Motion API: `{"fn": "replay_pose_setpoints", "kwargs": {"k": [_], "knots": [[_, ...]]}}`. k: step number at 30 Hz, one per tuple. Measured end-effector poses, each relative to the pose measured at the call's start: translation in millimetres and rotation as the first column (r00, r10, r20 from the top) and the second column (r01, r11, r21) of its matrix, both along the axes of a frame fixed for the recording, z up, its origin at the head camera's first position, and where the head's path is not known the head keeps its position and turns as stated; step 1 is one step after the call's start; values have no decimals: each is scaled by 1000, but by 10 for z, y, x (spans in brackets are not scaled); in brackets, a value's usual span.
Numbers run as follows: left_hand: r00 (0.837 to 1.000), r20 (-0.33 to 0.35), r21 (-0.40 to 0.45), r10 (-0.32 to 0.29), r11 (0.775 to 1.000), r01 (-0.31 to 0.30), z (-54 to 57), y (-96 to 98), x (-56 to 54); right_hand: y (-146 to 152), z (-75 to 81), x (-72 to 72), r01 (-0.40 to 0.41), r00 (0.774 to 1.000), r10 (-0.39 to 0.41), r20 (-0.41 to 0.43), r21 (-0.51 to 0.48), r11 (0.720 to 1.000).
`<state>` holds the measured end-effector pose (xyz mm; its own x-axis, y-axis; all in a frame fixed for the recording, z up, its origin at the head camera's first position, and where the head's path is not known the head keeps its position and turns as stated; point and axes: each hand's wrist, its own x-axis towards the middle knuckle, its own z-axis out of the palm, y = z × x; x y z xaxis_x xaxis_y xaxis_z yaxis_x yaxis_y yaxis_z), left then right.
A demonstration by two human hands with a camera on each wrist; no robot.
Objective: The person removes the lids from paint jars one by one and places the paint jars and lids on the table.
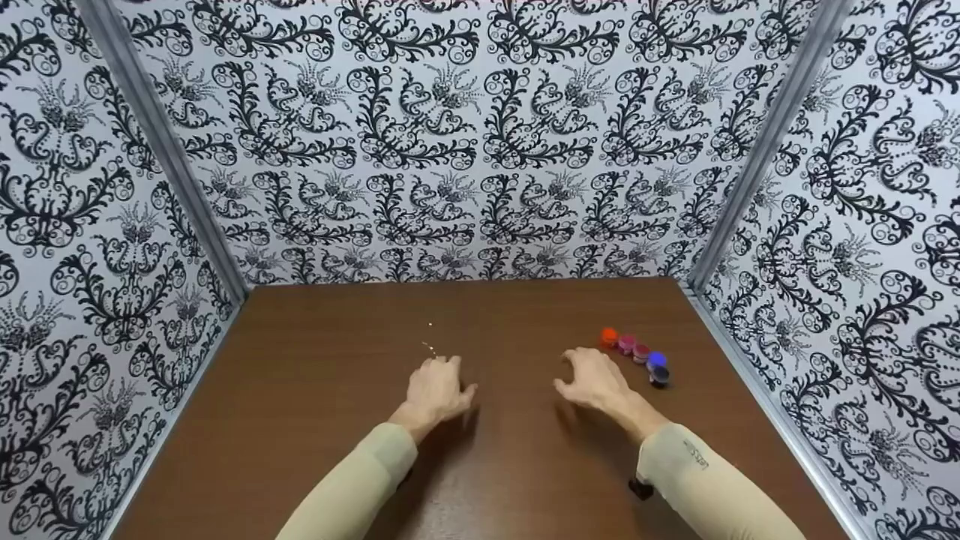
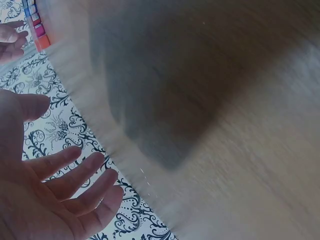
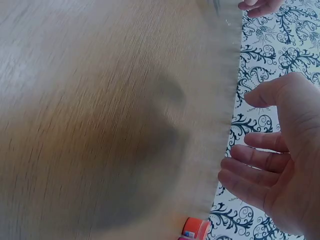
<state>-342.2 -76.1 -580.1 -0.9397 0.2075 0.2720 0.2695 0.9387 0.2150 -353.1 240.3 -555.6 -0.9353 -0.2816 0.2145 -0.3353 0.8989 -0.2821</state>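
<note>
Above the brown table, my left hand (image 1: 437, 390) holds nothing, its fingers relaxed and the thumb apart. Just beyond its fingertips lies a very thin, glinting strand (image 1: 429, 347), also in the left wrist view as a fine pale line (image 2: 144, 181); its kind is too small to tell. My right hand (image 1: 598, 379) hovers with bent, parted fingers and an empty palm. Beyond and right of it stands a row of several small lidded paint pots (image 1: 640, 353), from orange through pink, red and blue to black. The orange pot (image 3: 195, 228) shows at the bottom of the right wrist view.
The brown table (image 1: 510, 465) reaches back to a wall (image 1: 465, 150) covered in black-and-white scroll paper. Similar panels flank it left and right, with grey metal posts (image 1: 765, 142) at the corners and metal strips along the table's sides.
</note>
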Motion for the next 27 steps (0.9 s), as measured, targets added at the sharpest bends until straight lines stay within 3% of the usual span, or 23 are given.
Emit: {"fn": "replay_pose_setpoints", "kwargs": {"k": [11, 27], "knots": [[999, -32, 45, -15, 999, 16, -7, 41, 15, 149, -11, -9, 55, 998, -55, -12, -13, 998], [999, -13, 59, -43, 997, 44, 5, 93, 28, 432, -122, 47, 116, 990, -121, -75, -69, 991]]}}
